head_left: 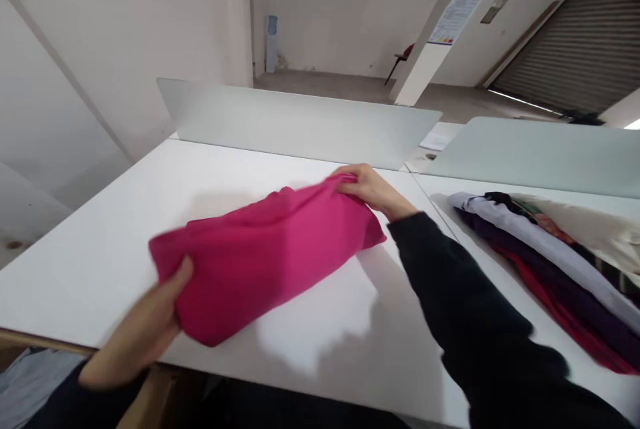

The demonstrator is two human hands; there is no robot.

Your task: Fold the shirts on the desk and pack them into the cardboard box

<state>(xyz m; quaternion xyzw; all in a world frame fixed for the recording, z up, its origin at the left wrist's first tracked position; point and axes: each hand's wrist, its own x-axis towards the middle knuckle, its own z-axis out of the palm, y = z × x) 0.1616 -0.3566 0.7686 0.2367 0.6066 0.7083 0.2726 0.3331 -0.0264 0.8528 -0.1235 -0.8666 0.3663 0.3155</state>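
The pink cloth (pixel 280 249) looks matt and softly creased; the counter (pixel 120 215) is smooth with a faint sheen. The divider (pixel 300 123) resembles frosted glass, the shutter (pixel 580 42) ribbed metal, the wall (pixel 345 9) matt plaster.

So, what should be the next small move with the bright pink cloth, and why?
Probably lower the bright pink cloth onto the smooth white tabletop: the left hand and right hand grip it near opposite ends, and its lower edge appears raised.

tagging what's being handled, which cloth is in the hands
The pink cloth, gripped near opposite ends by left hand and right hand; the other cloths lie piled at right.
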